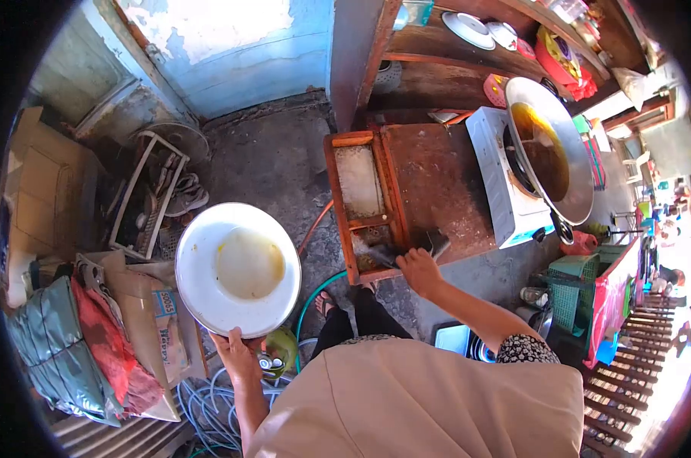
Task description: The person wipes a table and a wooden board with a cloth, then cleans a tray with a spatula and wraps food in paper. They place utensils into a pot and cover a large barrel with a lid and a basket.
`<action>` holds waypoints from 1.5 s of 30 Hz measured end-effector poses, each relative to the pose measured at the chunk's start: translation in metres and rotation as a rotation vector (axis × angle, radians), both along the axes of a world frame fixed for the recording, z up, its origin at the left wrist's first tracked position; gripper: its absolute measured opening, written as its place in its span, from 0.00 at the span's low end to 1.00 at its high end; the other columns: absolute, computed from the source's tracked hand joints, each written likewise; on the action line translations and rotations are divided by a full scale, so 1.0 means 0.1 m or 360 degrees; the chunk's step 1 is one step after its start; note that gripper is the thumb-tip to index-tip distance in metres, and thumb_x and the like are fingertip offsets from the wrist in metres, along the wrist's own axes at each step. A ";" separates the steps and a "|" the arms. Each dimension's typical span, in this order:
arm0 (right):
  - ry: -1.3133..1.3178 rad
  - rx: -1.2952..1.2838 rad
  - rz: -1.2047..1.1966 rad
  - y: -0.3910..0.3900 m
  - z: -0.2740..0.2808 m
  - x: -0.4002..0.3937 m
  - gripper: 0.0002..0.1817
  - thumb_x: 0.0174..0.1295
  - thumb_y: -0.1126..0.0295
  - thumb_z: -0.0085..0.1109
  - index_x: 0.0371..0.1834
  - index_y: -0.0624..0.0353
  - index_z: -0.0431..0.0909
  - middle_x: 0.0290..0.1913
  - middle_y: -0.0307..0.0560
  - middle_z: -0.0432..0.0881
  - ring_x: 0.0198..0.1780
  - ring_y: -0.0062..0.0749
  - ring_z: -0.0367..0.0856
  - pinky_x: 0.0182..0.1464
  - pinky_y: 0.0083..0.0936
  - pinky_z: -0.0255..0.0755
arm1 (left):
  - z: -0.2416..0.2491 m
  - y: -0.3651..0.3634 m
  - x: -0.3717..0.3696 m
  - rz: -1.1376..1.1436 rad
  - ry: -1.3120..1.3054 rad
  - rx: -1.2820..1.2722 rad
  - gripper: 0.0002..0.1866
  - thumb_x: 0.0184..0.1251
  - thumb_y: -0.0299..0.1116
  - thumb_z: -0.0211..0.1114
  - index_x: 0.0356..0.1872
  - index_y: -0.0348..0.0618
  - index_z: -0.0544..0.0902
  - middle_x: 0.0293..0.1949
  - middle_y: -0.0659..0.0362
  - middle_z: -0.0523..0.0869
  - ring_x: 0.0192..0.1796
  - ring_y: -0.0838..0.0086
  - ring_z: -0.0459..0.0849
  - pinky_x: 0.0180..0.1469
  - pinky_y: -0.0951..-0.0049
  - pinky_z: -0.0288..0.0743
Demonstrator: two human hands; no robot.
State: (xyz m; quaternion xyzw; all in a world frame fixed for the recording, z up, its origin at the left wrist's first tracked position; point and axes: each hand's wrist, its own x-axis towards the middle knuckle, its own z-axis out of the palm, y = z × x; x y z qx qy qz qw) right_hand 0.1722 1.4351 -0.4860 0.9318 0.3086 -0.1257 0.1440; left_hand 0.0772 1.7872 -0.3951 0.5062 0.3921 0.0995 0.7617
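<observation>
My left hand (239, 353) grips the lower rim of a wide white basin (195, 282), tilted so its inside faces me. A thin yellowish residue and a few specks lie on the basin's bottom. My right hand (419, 272) is closed around a dark, flat object (439, 243) at the front edge of the brown wooden table (437, 183); I cannot tell its kind. A dark blurred part (385, 256) of it reaches over the open wooden compartments (358, 179) on the table's left side, whose bottoms look pale and dusty.
A large wok (578, 179) with brown oily liquid sits on a white gas stove (489, 172) at the table's right. A green hose (309, 309) runs near my feet. Folded sacks (51, 340) and a rack with shoes (151, 195) stand left. Shelves with dishes (470, 30) are behind.
</observation>
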 end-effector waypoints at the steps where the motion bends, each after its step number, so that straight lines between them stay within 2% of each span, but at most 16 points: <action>1: 0.0076 0.0181 -0.0072 -0.05 0.01 -0.08 0.07 0.48 0.69 0.49 0.31 0.55 0.70 0.31 0.44 0.75 0.39 0.36 0.71 0.43 0.29 0.61 | -0.01 0.02 0.00 -0.0015 -0.0006 -0.0023 0.28 0.56 0.22 0.45 0.60 0.48 0.52 0.49 0.52 0.69 0.42 0.64 0.77 0.28 0.66 0.82; 7: 0.0815 0.0884 -0.0888 -0.57 0.64 0.09 0.15 0.45 0.71 0.51 0.39 0.54 0.74 0.39 0.54 0.76 0.42 0.50 0.74 0.44 0.39 0.68 | 0.08 0.02 0.08 -0.0030 -0.0002 -0.0005 0.30 0.56 0.22 0.45 0.61 0.51 0.52 0.51 0.53 0.68 0.43 0.65 0.77 0.27 0.68 0.82; 9: 0.0596 0.1175 -0.1165 -0.74 1.07 0.25 0.16 0.43 0.71 0.50 0.39 0.55 0.75 0.41 0.53 0.76 0.43 0.48 0.74 0.48 0.37 0.67 | -0.03 0.09 0.09 -0.0110 -0.0022 0.0024 0.30 0.56 0.21 0.45 0.61 0.51 0.51 0.52 0.53 0.67 0.44 0.65 0.77 0.27 0.69 0.82; 13: -0.0203 0.1262 -0.1203 -1.02 0.62 0.39 0.18 0.46 0.71 0.49 0.44 0.53 0.75 0.48 0.51 0.74 0.52 0.45 0.69 0.55 0.37 0.61 | -0.04 0.03 0.24 -0.0216 -0.0013 0.0098 0.31 0.55 0.21 0.45 0.62 0.52 0.51 0.53 0.52 0.67 0.46 0.64 0.76 0.28 0.70 0.82; 14: -0.0579 0.0761 -0.1208 -0.98 0.13 0.35 0.24 0.52 0.65 0.50 0.55 0.52 0.66 0.59 0.52 0.64 0.61 0.49 0.59 0.59 0.40 0.56 | -0.03 -0.01 0.28 -0.0217 0.0017 0.0108 0.31 0.55 0.21 0.44 0.62 0.52 0.50 0.53 0.52 0.67 0.46 0.64 0.76 0.29 0.69 0.82; 15: -0.0534 0.0922 -0.1429 -0.83 -0.20 0.36 0.33 0.56 0.55 0.50 0.64 0.53 0.53 0.65 0.58 0.51 0.65 0.55 0.49 0.62 0.45 0.50 | 0.00 -0.07 0.32 -0.0181 0.0050 0.0092 0.31 0.54 0.20 0.44 0.62 0.52 0.50 0.53 0.51 0.67 0.46 0.63 0.76 0.30 0.66 0.83; 16: -0.0266 0.0973 -0.1737 -0.61 -0.49 0.42 0.38 0.57 0.51 0.46 0.66 0.59 0.44 0.66 0.63 0.44 0.68 0.55 0.40 0.65 0.46 0.41 | 0.01 -0.13 0.36 -0.0188 0.0039 0.0097 0.31 0.54 0.20 0.44 0.62 0.52 0.50 0.53 0.51 0.67 0.46 0.63 0.76 0.30 0.66 0.83; 18: -0.0409 0.0646 -0.1619 -0.10 -0.38 0.58 0.43 0.58 0.53 0.46 0.66 0.66 0.36 0.67 0.62 0.37 0.69 0.54 0.32 0.66 0.47 0.33 | 0.02 -0.21 0.42 -0.0243 0.0045 0.0086 0.32 0.54 0.20 0.44 0.62 0.51 0.49 0.53 0.51 0.66 0.46 0.62 0.76 0.30 0.66 0.83; 23: -0.0645 0.1134 -0.1044 -0.06 -0.43 1.61 0.31 0.61 0.65 0.44 0.65 0.60 0.44 0.66 0.57 0.46 0.68 0.47 0.44 0.66 0.41 0.40 | 0.05 -0.48 0.55 -0.0237 0.0148 0.0140 0.33 0.53 0.21 0.44 0.62 0.50 0.48 0.53 0.50 0.67 0.44 0.61 0.76 0.28 0.66 0.82; 28: -0.0596 0.0918 -0.1077 -0.86 -0.59 2.56 0.32 0.61 0.67 0.38 0.67 0.58 0.40 0.69 0.52 0.38 0.70 0.40 0.36 0.68 0.35 0.36 | 0.05 -0.71 0.69 -0.0234 0.0138 0.0103 0.33 0.53 0.21 0.44 0.62 0.48 0.48 0.52 0.49 0.67 0.44 0.61 0.76 0.28 0.67 0.82; 30: -0.0802 0.0766 -0.1230 -1.23 -0.62 2.60 0.32 0.57 0.72 0.40 0.66 0.59 0.42 0.68 0.52 0.42 0.69 0.40 0.40 0.68 0.34 0.38 | 0.09 -0.79 0.72 -0.0171 0.0215 0.0160 0.32 0.53 0.21 0.44 0.62 0.48 0.49 0.52 0.48 0.67 0.44 0.61 0.76 0.28 0.67 0.82; 31: -0.0691 0.1160 -0.1442 -1.39 -0.61 2.50 0.33 0.53 0.76 0.41 0.65 0.60 0.47 0.67 0.52 0.46 0.67 0.42 0.48 0.67 0.33 0.44 | 0.10 -0.82 0.72 -0.0182 0.0223 0.0165 0.32 0.53 0.21 0.44 0.62 0.48 0.49 0.52 0.48 0.67 0.44 0.61 0.76 0.28 0.67 0.82; 34: -0.1074 0.1134 -0.1255 -1.33 -0.46 2.19 0.31 0.52 0.79 0.43 0.63 0.52 0.56 0.64 0.46 0.57 0.64 0.44 0.56 0.63 0.36 0.53 | 0.10 -0.89 0.81 -0.0234 0.0162 0.0114 0.33 0.52 0.21 0.45 0.62 0.48 0.49 0.52 0.49 0.67 0.45 0.60 0.76 0.28 0.67 0.82; 36: -0.1097 0.0930 -0.0891 -1.32 -0.49 2.22 0.28 0.55 0.75 0.45 0.62 0.49 0.57 0.63 0.44 0.58 0.63 0.43 0.56 0.62 0.42 0.53 | 0.11 -0.92 0.84 -0.0275 0.0243 0.0118 0.33 0.51 0.21 0.45 0.62 0.49 0.50 0.52 0.50 0.67 0.45 0.61 0.76 0.28 0.68 0.82; 40: -0.0905 0.0892 -0.1076 -1.34 -0.48 2.16 0.27 0.58 0.60 0.49 0.62 0.47 0.56 0.67 0.41 0.49 0.66 0.43 0.50 0.63 0.44 0.50 | 0.05 -0.97 0.90 -0.0381 0.0269 0.0170 0.34 0.50 0.21 0.46 0.62 0.49 0.51 0.52 0.51 0.67 0.44 0.62 0.76 0.28 0.67 0.82; 45: -0.0358 0.0871 -0.1683 -1.38 -0.37 1.63 0.35 0.59 0.39 0.29 0.67 0.43 0.45 0.70 0.37 0.34 0.69 0.39 0.38 0.63 0.46 0.48 | 0.19 -1.09 0.99 -0.0474 0.0157 0.0136 0.29 0.53 0.23 0.47 0.60 0.48 0.55 0.52 0.52 0.68 0.45 0.63 0.76 0.26 0.68 0.81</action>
